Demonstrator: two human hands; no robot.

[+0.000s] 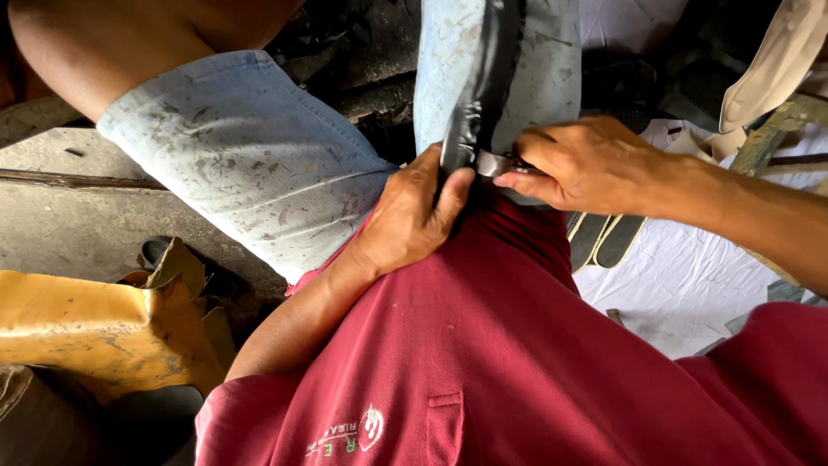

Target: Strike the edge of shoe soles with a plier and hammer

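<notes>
Both hands work over the lap: left hand [412, 216] grips a black strip [483, 78], right hand [586, 164] pinches a metal tool [493, 164].

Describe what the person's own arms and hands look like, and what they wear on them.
Both arms are bare from the short sleeves down. The left hand and right hand wear no gloves, rings or watch that show. The short sleeves belong to a dark red polo shirt with a small white and green embroidered emblem near its hem.
</notes>
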